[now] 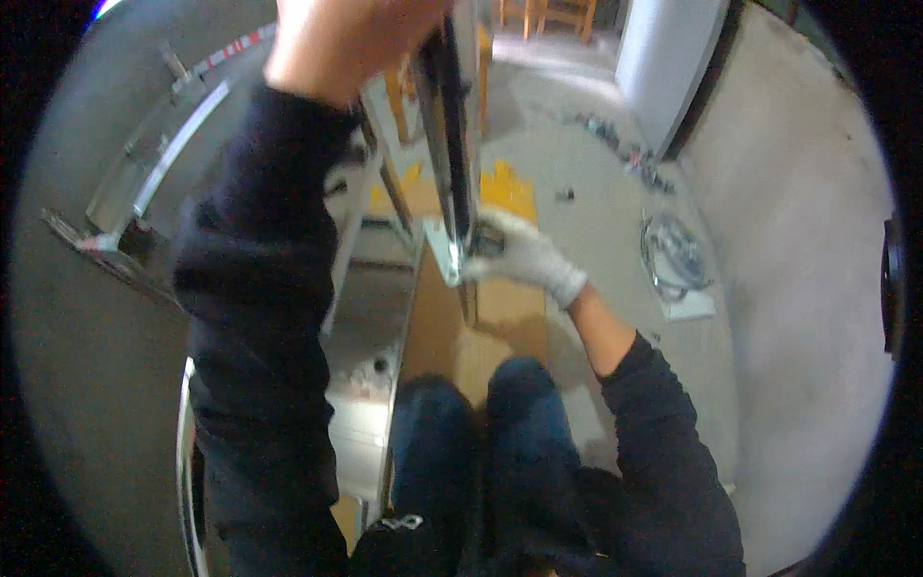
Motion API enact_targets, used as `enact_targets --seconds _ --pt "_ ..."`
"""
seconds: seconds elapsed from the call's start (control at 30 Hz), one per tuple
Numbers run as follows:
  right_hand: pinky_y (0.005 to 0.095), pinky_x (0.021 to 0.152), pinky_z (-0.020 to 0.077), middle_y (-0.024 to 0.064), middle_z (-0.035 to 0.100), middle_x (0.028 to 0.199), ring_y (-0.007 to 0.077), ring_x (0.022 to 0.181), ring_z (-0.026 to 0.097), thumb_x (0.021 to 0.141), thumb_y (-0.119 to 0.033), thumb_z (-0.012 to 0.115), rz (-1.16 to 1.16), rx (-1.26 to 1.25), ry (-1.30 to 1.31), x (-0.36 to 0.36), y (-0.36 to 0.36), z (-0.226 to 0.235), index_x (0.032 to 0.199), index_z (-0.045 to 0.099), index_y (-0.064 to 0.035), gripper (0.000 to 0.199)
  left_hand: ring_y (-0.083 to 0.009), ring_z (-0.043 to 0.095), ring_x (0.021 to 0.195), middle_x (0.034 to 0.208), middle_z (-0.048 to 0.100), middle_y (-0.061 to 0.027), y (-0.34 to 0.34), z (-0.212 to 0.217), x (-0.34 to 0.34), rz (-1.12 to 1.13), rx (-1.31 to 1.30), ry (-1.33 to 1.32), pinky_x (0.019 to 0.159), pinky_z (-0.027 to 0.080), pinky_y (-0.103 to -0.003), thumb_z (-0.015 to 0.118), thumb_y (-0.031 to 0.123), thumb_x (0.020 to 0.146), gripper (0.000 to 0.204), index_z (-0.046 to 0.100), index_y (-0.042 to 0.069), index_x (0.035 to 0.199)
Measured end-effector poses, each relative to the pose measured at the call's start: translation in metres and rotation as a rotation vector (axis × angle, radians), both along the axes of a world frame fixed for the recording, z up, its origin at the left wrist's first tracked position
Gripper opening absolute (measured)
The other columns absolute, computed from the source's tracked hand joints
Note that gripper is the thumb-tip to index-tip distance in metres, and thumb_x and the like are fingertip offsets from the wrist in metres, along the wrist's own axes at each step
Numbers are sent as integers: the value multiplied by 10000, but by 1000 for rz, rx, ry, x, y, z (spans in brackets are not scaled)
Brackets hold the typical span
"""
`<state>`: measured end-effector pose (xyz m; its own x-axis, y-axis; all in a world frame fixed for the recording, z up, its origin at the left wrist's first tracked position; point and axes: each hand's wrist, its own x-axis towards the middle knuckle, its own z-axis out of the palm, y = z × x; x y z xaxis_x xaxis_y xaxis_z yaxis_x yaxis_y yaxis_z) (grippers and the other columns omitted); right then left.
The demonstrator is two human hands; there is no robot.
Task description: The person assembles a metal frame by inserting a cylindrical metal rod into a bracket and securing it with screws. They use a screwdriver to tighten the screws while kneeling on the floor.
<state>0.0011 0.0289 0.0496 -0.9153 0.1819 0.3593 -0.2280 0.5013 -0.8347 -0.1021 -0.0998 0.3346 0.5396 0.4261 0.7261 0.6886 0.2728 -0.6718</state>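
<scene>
A long dark metal bar (446,125) runs down from the top edge in front of me. At its lower end is a pale, shiny bracket plate (441,248). My right hand (535,258), in a white glove, is closed around the bar's lower end beside the plate; a small dark part shows between thumb and fingers. My left hand (351,38) is raised high by the bar's upper part. Its fingers are cut off by the top edge, so their grip does not show.
Cardboard (514,303) lies beneath the bar, with yellow pieces (507,189) at its far end. A metal frame (361,433) stands on the left. Coiled cable (679,255) and scattered small parts (625,154) lie on the floor by the right wall (779,288). Wooden furniture (548,17) stands far back.
</scene>
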Motion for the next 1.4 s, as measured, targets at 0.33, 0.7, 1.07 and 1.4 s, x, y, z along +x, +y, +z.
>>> enact_targets --seconds 0.33,0.7,1.07,1.4 --pt "310 798 477 107 624 1004 204 874 605 703 -294 777 94 45 -330 -1 28 -83 1087 588 -60 489 -112 457 511 628 427 -3 -18 -117 -28 15 -502 -886 463 388 -253 505 162 916 134 462 82 818" --pt "377 816 477 97 609 1012 279 962 590 744 -366 689 2 -189 -767 -5 13 -266 1133 576 -172 449 -113 479 586 709 464 -20 -16 -186 -63 99 -775 -1183 528 403 -254 535 195 906 152 465 62 883" --pt "377 829 473 171 647 993 315 932 617 644 -426 738 -254 117 -781 -26 6 -321 1008 627 -39 542 -115 501 661 791 501 -38 19 -234 -85 30 -877 -1370 594 418 -255 565 229 896 217 469 41 949" --pt "393 910 432 162 567 1164 332 1066 552 713 -375 678 -204 -52 -711 -55 -75 -267 1175 580 -122 536 -116 521 730 865 535 -54 -53 -233 -75 -301 -626 -1700 654 432 -256 592 260 887 291 473 23 1008"
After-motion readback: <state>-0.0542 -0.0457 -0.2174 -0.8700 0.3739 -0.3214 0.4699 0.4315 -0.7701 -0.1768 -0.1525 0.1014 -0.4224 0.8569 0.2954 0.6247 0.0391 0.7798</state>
